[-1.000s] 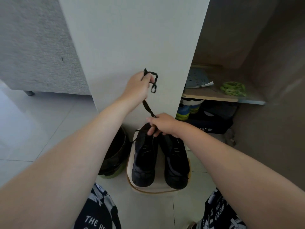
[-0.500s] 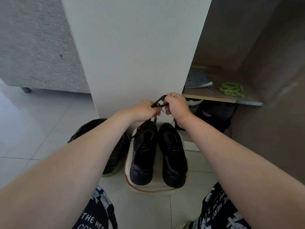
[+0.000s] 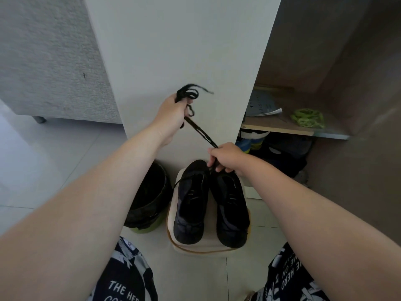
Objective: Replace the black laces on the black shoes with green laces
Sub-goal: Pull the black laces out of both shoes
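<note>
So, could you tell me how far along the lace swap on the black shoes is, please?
Done: much of one black lace is out, bunched in the left hand. In hand: it stretches to the right hand, pinching it above the black shoes. Left: threading the green laces, lying on the shelf; neither shoe shows green.

tiled floor bears a cream mat and bin; shelf holds green laces.

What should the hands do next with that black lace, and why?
Probably bring the left hand down to the right hand to gather another loop: it grips a bundle of black lace, a taut stretch runs between the hands, and more lace trails at the black shoes.
</note>
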The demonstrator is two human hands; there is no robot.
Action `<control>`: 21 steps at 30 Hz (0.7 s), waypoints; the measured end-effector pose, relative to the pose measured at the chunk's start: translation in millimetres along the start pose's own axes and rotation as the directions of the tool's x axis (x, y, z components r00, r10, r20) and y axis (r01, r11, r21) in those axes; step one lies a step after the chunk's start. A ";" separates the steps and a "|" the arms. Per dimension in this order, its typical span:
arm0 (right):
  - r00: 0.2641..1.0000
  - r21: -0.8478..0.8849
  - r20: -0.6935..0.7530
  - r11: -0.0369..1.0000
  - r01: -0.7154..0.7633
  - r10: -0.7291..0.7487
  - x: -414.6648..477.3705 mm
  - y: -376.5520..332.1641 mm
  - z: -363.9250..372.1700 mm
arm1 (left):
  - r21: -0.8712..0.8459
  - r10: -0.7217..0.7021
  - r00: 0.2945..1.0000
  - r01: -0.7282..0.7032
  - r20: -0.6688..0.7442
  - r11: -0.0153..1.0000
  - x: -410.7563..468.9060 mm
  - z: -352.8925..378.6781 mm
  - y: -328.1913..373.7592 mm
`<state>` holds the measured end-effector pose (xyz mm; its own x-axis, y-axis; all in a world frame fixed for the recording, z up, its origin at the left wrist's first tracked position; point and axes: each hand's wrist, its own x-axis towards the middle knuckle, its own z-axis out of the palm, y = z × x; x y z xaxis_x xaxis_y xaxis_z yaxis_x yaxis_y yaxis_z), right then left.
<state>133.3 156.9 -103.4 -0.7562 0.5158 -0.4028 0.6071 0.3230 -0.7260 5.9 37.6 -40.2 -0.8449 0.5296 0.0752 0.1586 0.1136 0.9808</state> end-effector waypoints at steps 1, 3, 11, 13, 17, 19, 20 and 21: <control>0.998 0.028 -0.054 0.999 -0.017 0.019 1.1 0.7 -2.2 | 0.134 0.028 0.999 -0.022 -0.038 0.991 3.1 -3.9 -8.9; 0.992 0.182 -0.121 0.983 0.005 0.018 2.4 -4.5 -5.8 | 0.281 0.059 0.998 -0.066 0.033 0.957 4.5 -6.9 -26.3; 0.964 0.617 -0.194 0.742 0.263 -0.180 -1.7 -37.4 -12.3 | 0.413 -0.235 0.821 -0.001 0.520 0.911 -21.5 15.7 -57.4; 0.974 0.648 -0.178 0.729 0.221 -0.137 1.9 -33.7 -10.6 | 0.414 -0.247 0.833 0.023 0.496 0.910 -22.6 15.6 -53.0; 0.992 0.469 0.048 0.880 0.077 -0.112 6.5 -11.2 -12.5 | 0.316 -0.204 0.892 0.073 0.404 0.946 -19.0 8.9 -43.0; 0.946 0.334 0.300 0.942 0.018 -0.124 2.7 -1.2 -7.6 | 0.182 -0.191 0.913 0.131 0.362 0.974 -16.5 5.1 -35.7; 0.911 0.261 0.386 0.965 0.041 -0.143 1.2 0.5 -1.7 | 0.044 -0.194 0.907 0.192 0.374 0.980 -15.7 3.8 -30.7; 0.888 0.185 0.429 0.978 0.093 -0.166 1.5 0.0 5.9 | -0.111 -0.194 0.895 0.258 0.402 0.960 -15.6 2.1 -24.2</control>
<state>130.8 153.0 -107.2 -0.8770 0.0633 -0.4762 0.4778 0.2171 -0.8512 16.3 28.3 -65.5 -0.5816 0.7896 -0.1955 -0.1222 0.1528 0.9807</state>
